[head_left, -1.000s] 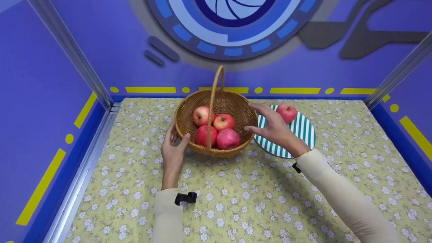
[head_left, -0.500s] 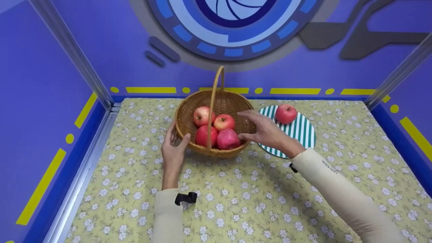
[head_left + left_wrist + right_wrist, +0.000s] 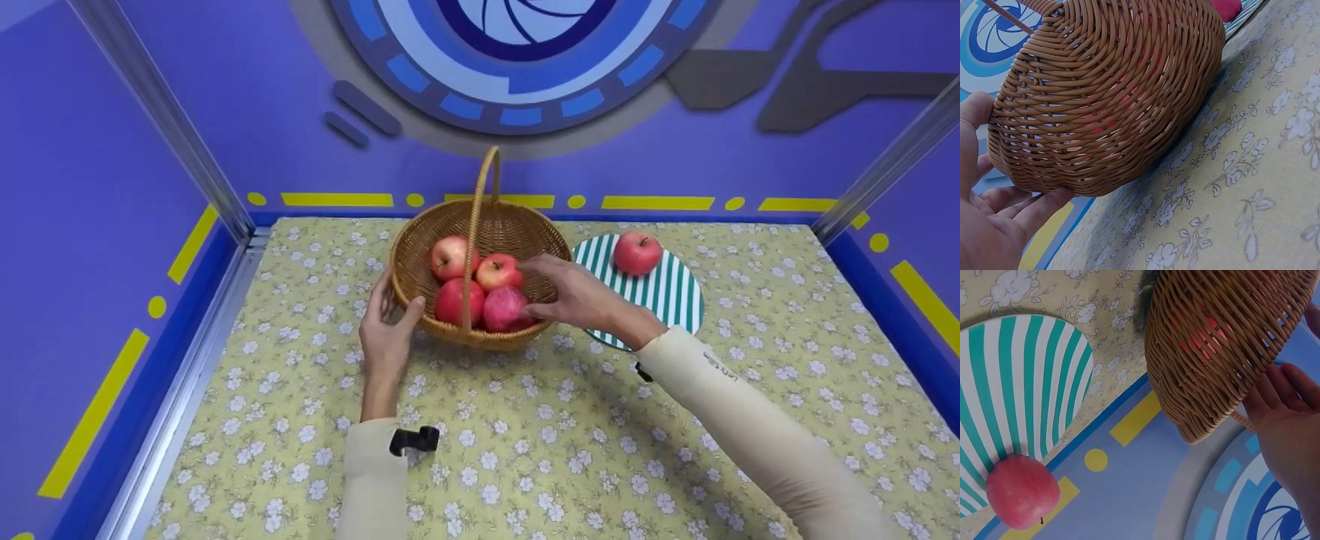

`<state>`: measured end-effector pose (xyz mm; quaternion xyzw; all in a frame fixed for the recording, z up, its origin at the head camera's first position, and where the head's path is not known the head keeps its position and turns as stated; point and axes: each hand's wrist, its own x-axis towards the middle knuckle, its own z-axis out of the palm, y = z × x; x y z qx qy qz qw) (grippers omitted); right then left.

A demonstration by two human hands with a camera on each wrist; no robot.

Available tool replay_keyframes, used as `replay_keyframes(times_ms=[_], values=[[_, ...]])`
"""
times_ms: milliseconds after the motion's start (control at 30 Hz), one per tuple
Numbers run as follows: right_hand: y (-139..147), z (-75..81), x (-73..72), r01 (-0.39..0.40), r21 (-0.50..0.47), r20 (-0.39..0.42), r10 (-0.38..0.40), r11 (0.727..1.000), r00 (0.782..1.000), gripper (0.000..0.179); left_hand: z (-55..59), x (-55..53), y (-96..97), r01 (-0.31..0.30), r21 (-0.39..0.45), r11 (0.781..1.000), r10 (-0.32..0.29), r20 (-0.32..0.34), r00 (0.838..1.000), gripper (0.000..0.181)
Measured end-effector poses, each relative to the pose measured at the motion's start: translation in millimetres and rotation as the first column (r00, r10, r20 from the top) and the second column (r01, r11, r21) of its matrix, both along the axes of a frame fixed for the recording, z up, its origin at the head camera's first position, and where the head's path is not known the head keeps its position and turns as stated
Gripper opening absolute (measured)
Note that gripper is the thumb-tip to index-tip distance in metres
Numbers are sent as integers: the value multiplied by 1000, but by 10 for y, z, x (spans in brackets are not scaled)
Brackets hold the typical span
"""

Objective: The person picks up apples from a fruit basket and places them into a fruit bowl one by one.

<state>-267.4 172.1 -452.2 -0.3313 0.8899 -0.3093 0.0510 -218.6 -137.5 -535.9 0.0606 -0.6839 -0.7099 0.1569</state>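
Observation:
A brown wicker basket [image 3: 525, 229] with a tall handle stands on the table, tilted toward me. Several red apples [image 3: 457, 301] lie in it, among them a pinker apple [image 3: 505, 308] at the front right. My left hand [image 3: 386, 334] holds the basket's left side, thumb at the rim and fingers against the weave, as the left wrist view shows. Over the right rim reaches my right hand [image 3: 581, 300], thumb and fingers spread beside the pinker apple; whether the thumb touches it I cannot tell. In the right wrist view, the basket's wall hides part of the right fingers.
Right of the basket lies a round green-and-white striped plate [image 3: 671, 300] with a single red apple [image 3: 637, 253] near its far edge. A flowered cloth [image 3: 517, 450] covers the table. Blue panels [image 3: 262, 150] stand behind and at both sides.
My right hand has moved left, from the basket's right rim to inside it, close to the apples. The left hand and the basket have stayed in place.

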Motion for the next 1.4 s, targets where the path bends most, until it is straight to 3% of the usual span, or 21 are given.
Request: replay_keyframes(times_ms=[700, 1133, 1400], values=[[-86, -79, -119, -100, 101, -16, 102, 990, 995, 57, 2, -10, 5, 9, 0, 1000, -9, 8, 1000, 74], [-170, -78, -178, -100, 145, 20, 99, 984, 995, 57, 19, -3, 6, 13, 7, 1000, -13, 25, 1000, 73], [-208, -60, -188, -111, 170, 26, 108, 979, 994, 57, 14, 1, 0, 13, 7, 1000, -14, 1, 1000, 74]])
